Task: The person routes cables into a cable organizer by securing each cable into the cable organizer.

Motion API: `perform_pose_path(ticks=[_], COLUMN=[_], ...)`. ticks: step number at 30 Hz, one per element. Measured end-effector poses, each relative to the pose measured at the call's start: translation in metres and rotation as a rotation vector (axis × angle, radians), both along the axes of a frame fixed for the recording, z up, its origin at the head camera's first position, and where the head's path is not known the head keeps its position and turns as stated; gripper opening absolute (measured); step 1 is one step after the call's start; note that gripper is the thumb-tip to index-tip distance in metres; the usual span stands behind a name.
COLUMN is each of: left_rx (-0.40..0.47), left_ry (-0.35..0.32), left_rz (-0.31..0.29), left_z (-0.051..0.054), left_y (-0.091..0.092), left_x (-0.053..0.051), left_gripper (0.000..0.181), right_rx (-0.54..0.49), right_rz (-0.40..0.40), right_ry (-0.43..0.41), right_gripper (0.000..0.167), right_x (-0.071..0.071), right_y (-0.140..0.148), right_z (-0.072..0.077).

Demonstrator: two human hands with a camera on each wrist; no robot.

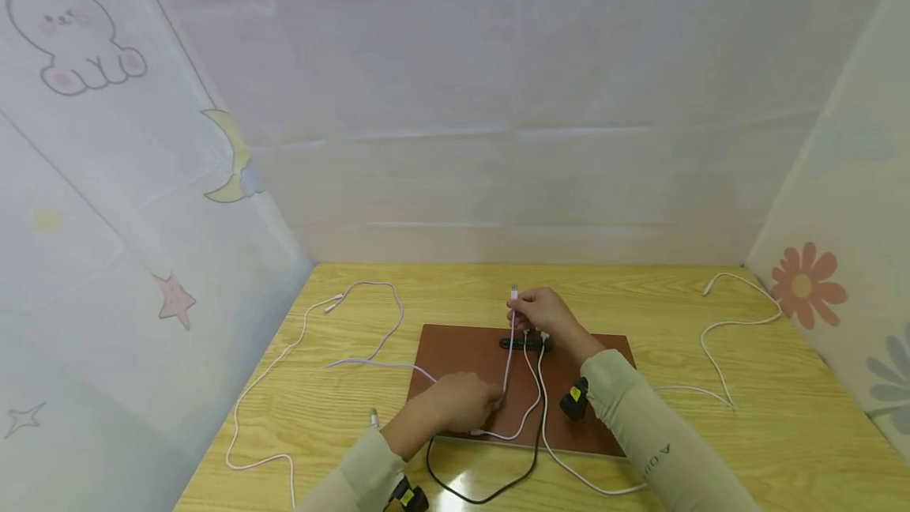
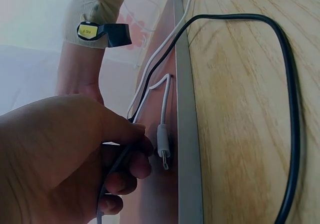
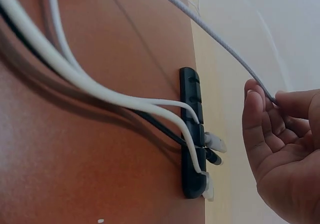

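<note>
My right hand (image 1: 546,311) pinches a pale lavender cable (image 1: 509,358) just below its upright USB plug (image 1: 514,291). Lower on the same cable, my left hand (image 1: 462,403) holds it between thumb and curled fingers. Below my right hand, a black cable holder (image 3: 188,91) lies along the far part of a brown board (image 3: 100,164). Two white cables and a black cable (image 3: 160,127) sit in its slots, their plugs sticking out at the far side; other slots hold nothing. Beside my left fingers, a white cable's small connector (image 2: 163,141) lies by the board's near edge.
The lavender cable's other end (image 1: 396,322) loops over the wooden table (image 1: 370,338) at left. A long white cable (image 1: 238,401) runs there too, and another white cable (image 1: 718,326) lies at right. The black cable curves past the board's front edge. A patterned curtain surrounds the table.
</note>
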State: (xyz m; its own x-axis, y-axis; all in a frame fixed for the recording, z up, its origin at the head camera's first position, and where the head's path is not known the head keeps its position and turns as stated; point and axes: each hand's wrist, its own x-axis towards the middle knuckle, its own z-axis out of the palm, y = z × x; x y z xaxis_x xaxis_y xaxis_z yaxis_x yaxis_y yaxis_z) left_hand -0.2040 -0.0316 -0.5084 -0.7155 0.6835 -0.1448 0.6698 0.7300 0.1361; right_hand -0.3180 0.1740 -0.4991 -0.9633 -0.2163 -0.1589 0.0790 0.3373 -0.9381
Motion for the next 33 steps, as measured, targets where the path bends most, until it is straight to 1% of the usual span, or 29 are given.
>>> perform_pose_path(ticks=[7, 10, 15, 17, 20, 25, 30, 33], left_rx=[0.020, 0.024, 0.022, 0.017, 0.011, 0.021, 0.044, 0.042], left_ry=[-0.010, -0.016, -0.031, -0.032, -0.035, -0.045, -0.042, -0.029], left_rz=[-0.041, -0.057, -0.064, -0.066, -0.071, -0.082, -0.097, -0.111], left_z=[-0.001, -0.002, -0.004, -0.004, -0.004, -0.003, -0.005, -0.006], left_y=[0.002, 0.003, 0.004, 0.004, 0.005, 0.007, 0.007, 0.008], left_x=[0.002, 0.002, 0.002, 0.002, 0.003, 0.004, 0.003, 0.002], left_gripper=[0.024, 0.024, 0.022, 0.020, 0.016, 0.013, 0.014, 0.014], right_rx=[0.016, 0.024, 0.052, 0.077, 0.107, 0.153, 0.225, 0.264], right_rz=[0.025, 0.028, 0.038, 0.050, 0.040, 0.021, 0.009, 0.019], right_ry=[0.019, 0.011, -0.009, -0.002, 0.003, 0.045, 0.122, 0.163], right_gripper=[0.031, 0.030, 0.029, 0.028, 0.026, 0.026, 0.023, 0.021], right_x=[0.001, 0.000, -0.002, -0.002, -0.003, -0.002, -0.001, -0.001], right_y=[0.001, 0.002, 0.004, 0.005, 0.004, 0.003, 0.001, 0.000], right_z=[-0.002, -0.005, -0.007, -0.007, -0.009, -0.012, -0.015, -0.016])
